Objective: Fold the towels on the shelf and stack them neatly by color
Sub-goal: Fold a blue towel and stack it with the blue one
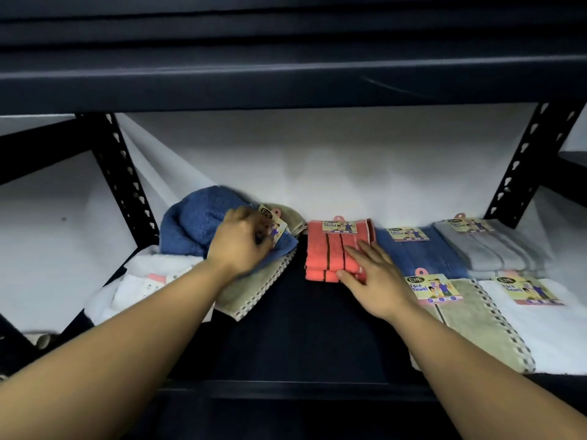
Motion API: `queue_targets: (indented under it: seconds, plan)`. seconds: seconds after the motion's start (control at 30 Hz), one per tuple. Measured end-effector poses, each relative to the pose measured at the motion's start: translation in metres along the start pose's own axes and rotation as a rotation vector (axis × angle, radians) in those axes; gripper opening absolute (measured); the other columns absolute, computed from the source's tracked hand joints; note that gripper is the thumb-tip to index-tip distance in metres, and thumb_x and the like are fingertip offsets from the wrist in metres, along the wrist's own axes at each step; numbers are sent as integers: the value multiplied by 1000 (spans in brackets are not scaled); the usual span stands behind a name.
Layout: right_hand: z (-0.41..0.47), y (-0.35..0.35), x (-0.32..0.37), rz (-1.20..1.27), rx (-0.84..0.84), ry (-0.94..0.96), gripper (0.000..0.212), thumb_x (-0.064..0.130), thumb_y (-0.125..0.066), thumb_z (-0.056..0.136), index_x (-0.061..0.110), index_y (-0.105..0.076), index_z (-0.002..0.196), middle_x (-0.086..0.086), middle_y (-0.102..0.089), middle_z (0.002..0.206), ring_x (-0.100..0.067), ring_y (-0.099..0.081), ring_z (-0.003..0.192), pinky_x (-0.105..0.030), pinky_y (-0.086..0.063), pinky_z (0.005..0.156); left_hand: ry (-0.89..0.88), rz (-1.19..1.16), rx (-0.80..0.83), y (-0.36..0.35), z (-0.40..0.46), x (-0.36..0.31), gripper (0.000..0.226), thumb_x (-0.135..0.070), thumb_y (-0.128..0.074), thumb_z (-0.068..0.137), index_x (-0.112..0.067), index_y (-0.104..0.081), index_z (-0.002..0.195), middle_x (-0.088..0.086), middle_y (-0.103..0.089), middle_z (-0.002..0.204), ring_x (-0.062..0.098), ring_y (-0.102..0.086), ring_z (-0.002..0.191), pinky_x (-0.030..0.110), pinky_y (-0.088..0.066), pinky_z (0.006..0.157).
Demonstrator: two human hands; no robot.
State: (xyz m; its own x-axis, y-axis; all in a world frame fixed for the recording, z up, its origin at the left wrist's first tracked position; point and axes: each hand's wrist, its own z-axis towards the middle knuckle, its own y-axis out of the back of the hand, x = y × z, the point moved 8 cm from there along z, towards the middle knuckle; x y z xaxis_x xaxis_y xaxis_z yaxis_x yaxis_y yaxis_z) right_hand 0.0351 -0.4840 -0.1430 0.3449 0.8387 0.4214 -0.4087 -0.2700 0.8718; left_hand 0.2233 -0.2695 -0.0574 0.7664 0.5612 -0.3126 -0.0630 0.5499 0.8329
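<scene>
- The dark shelf [305, 331] runs the full width, with black slotted uprights at the far left and far right and a beam overhead; a bare strip of it lies open in the middle, from the near edge up to the coral stack.
- On the left a loose pile: a crumpled blue towel [190, 223] at the far side, over a beige towel [251, 296] whose checked border points at the open strip, and a white towel [149, 274] nearest the left upright.
- On the right, folded stacks packed edge to edge: blue stack [419, 252], grey stack [495, 249], then nearer a beige stack [476, 325] and a white stack [552, 335] at the near edge.
- The coral stack [330, 258] sits in the middle at the far side, touching the blue stack.
- The left hand [241, 246] has fingers curled, gripping the blue towel by its card label.
- The right hand [371, 277] lies flat, fingers straight, on the coral stack's right near corner.
</scene>
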Motion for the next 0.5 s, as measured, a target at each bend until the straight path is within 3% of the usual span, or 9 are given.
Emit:
queue_targets:
  seconds: [0.07,0.2,0.27,0.4,0.5]
  plan:
    - [0,1,0,13,4,-1,69,68,-49,97,41,-34,158,12,-19,170,-14,-9,158,-40,-15,128,71,94,-1,6,18,6,49,-52,-56,82,-22,-69,119,11,-63,124,38,-52,115,50,-48,96]
    - [-1,1,0,15,4,-5,68,67,-49,97,41,-35,158,12,-20,170,-13,-9,158,-39,-15,127,240,120,87,-2,32,18,53,-40,-65,91,-18,-52,137,11,-56,139,37,-45,130,53,-37,102]
    - [-1,1,1,8,12,-11,68,68,-48,97,41,-35,158,12,-20,170,-13,-9,158,-38,-14,127,279,130,122,-8,32,18,43,-37,-65,92,-16,-55,129,12,-61,130,37,-48,126,53,-36,101]
    - [0,2,0,27,15,-25,71,74,-45,94,41,-37,157,12,-21,170,-14,-10,158,-38,-14,127,246,74,85,-7,23,13,11,-33,-63,92,-23,-60,88,6,-65,96,34,-55,107,52,-39,96]
    - [-1,5,0,81,18,-38,75,77,-48,90,39,-42,155,11,-25,169,-16,-14,157,-41,-17,128,102,-149,-38,14,18,1,8,-25,-70,92,-20,-64,94,3,-68,90,29,-63,92,38,-45,80]
